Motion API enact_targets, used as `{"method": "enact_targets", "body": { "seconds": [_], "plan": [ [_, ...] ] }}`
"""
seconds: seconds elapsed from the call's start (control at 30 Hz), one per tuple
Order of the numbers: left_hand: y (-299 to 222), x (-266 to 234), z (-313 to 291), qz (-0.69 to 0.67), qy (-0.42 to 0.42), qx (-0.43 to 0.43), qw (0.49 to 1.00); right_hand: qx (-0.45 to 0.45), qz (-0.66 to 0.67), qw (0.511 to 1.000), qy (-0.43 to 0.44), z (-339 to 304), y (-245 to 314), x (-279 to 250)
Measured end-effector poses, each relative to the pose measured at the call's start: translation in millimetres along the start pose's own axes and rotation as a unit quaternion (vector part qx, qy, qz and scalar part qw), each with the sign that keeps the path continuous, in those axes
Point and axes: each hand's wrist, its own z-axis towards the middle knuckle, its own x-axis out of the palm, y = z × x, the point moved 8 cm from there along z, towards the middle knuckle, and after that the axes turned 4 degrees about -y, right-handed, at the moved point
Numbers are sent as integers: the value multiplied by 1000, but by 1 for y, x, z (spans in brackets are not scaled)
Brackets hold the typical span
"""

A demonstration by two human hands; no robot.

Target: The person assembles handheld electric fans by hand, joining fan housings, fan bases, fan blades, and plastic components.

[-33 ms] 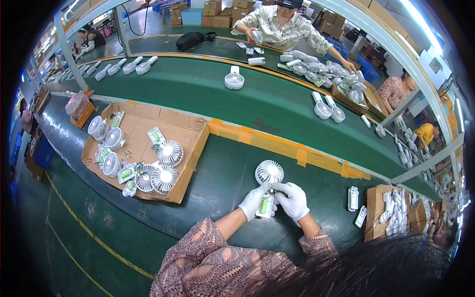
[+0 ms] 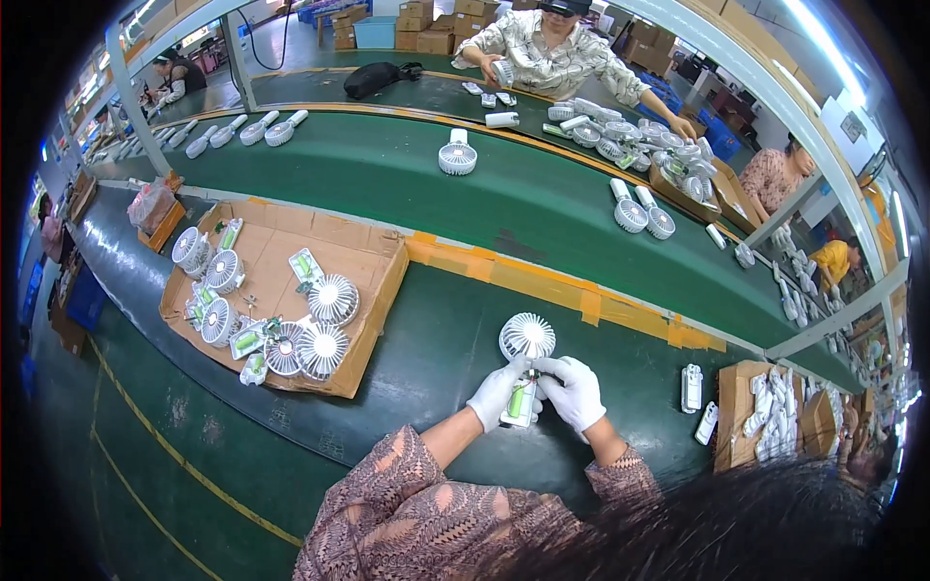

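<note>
In front of me is a white handheld fan (image 2: 529,336), its round ribbed head pointing away and its handle toward me. The handle is open, showing a green battery (image 2: 519,401) and small wiring near the neck. My left hand (image 2: 494,389), in a white glove, is closed around the handle's left side. My right hand (image 2: 575,395), gloved too, has its fingers pinched at the neck, where the head meets the handle. The fingertips of both hands meet there, and what lies between them is too small to make out.
A shallow cardboard tray (image 2: 373,320) of opened fans sits at the left. On the right, white handle covers (image 2: 691,389) lie beside a carton (image 2: 738,431) of similar parts. Beyond a taped ledge, a green conveyor (image 2: 542,184) carries fans; a co-worker (image 2: 557,58) handles others across it.
</note>
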Motion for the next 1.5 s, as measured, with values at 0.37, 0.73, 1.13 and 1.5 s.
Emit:
{"method": "enact_targets", "body": {
  "seconds": [0.37,0.73,1.13,1.5],
  "plan": [
    [1,-1,2,36,-9,3,999,-49,-65,997,-11,0,9,2],
    [3,2,4,43,11,8,999,-192,-225,954,52,0,44,20],
    [-4,6,1,-18,55,-12,998,76,101,992,18,-1,-11,-1],
    [3,1,5,-69,37,-9,997,-105,-91,990,10,-7,30,-4]
  ]
}}
